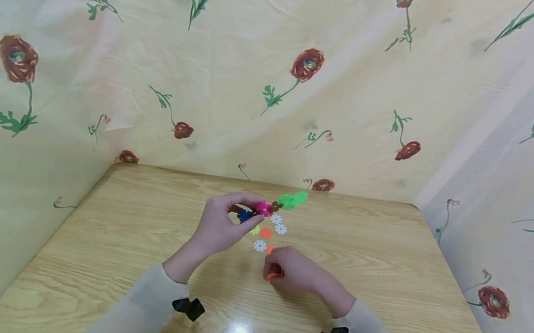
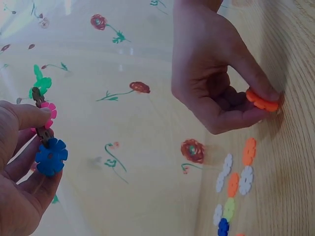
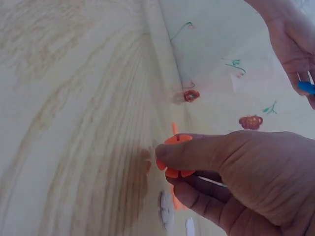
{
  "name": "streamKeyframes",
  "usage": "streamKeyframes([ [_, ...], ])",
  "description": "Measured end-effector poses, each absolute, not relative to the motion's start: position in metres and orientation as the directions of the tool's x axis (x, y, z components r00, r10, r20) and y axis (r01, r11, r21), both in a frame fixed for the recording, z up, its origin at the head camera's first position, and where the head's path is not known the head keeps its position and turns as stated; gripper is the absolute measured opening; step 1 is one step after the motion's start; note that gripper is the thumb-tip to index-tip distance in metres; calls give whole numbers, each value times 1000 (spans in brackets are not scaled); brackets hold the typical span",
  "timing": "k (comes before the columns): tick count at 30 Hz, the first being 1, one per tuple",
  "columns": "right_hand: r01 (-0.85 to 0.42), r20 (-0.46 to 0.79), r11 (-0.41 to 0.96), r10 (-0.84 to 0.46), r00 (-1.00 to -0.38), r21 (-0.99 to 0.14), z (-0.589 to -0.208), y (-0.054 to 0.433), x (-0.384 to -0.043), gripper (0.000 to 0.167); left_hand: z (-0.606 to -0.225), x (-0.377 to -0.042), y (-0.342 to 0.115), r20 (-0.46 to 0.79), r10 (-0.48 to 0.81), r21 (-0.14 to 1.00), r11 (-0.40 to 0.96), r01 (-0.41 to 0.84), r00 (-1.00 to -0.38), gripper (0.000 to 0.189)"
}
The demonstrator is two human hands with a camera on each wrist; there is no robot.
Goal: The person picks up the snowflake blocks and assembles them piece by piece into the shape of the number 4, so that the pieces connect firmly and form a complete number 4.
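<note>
My left hand (image 1: 220, 227) is raised over the far middle of the table, pinching a chain of interlocking snowflake discs between thumb and fingers. In that chain are a blue disc (image 2: 51, 157), brown discs edge-on, a pink disc (image 1: 264, 208) and bright green discs (image 1: 287, 201) at the far end. Lower and to the right, my right hand (image 1: 297, 273) pinches an orange disc (image 3: 174, 158) between thumb and fingers, close over the tabletop. Its remaining fingers are curled in under the palm.
Loose discs lie just beyond my hands on the wooden table (image 1: 130, 261): several white ones (image 1: 260, 246), orange ones (image 1: 265, 233), a yellow-green one (image 2: 229, 209) and a dark blue one (image 2: 223, 227). A flower-printed cloth (image 1: 239, 71) stands around the back and sides.
</note>
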State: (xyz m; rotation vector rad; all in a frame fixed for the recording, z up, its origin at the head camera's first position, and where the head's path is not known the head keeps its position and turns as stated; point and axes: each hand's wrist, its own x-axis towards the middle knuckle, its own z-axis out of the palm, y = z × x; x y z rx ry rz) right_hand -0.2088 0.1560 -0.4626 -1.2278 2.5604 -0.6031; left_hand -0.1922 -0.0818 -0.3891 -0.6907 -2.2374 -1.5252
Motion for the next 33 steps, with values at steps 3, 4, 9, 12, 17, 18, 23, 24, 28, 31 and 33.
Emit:
streamKeyframes([
  [3,-673,-4,553,-774,-633,-492,-459,160,-213,11,-390,-193,-82,542,197,757,308,576,-817,24],
  [4,-668,8,553,-767,-641,-498,-457,162,-214,10,-390,-193,-82,546,197,755,307,580,-815,24],
  [9,-634,59,576,-715,-697,-516,-443,174,-220,5,-391,-193,-82,557,204,745,305,593,-805,24],
  [12,-636,125,566,-688,-715,-525,-434,183,-224,6,-390,-193,-82,558,209,744,304,595,-803,24],
  [17,-642,280,559,-599,-750,-525,-416,196,-228,7,-392,-193,-82,572,212,732,302,610,-792,24],
  [18,-636,307,565,-571,-761,-527,-411,197,-228,8,-392,-193,-82,575,212,729,305,613,-790,24],
  [23,-610,451,574,-413,-791,-546,-394,203,-227,10,-394,-195,-82,584,212,716,322,620,-784,24],
  [24,-611,482,564,-381,-789,-555,-392,203,-226,10,-394,-194,-82,585,213,714,321,622,-783,24],
  [28,-629,579,475,-270,-769,-615,-384,203,-223,14,-394,-194,-82,589,221,711,316,629,-777,25],
  [31,-647,615,382,-220,-757,-660,-380,202,-220,17,-394,-193,-83,594,224,708,311,635,-772,25],
  [33,-655,628,321,-198,-753,-684,-376,200,-218,17,-394,-192,-83,597,224,705,313,637,-771,26],
])
